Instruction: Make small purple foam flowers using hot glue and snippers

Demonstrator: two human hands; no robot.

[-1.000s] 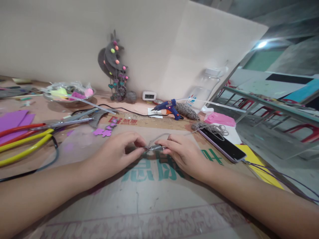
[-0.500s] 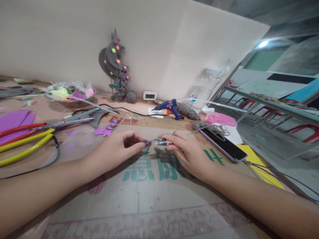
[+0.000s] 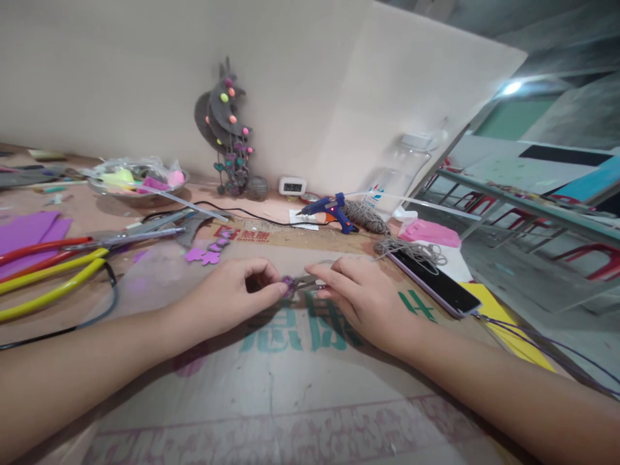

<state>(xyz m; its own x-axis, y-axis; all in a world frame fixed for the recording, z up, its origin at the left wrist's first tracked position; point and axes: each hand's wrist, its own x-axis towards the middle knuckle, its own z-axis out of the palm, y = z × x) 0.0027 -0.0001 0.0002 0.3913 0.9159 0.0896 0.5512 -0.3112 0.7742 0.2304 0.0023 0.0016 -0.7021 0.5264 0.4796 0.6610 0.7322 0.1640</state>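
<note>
My left hand [image 3: 242, 287] pinches a small purple and grey piece [image 3: 289, 285] between thumb and forefinger, above the plastic-covered cardboard [image 3: 310, 387]. My right hand [image 3: 363, 290] is closed on what look like small metal scissors [image 3: 307, 282]. Their grey blades point left and reach the purple piece; the handles are hidden by my fingers. Beyond my left hand lie purple flower cut-outs [image 3: 209, 256], some with a grey layer on them.
Pliers with red and yellow handles [image 3: 53, 278] and purple sheets [image 3: 33, 232] lie left. A bowl of craft bits [image 3: 140, 187], a hanging moon ornament [image 3: 225, 123], a clock [image 3: 292, 186] and a blue glue gun [image 3: 332, 210] stand behind. Right are grey yarn [image 3: 411, 252] and a phone [image 3: 436, 281].
The blades in my right hand have come onto the purple piece, closing the small gap seen before. The purple piece has turned and shows more clearly. The view has shifted slightly.
</note>
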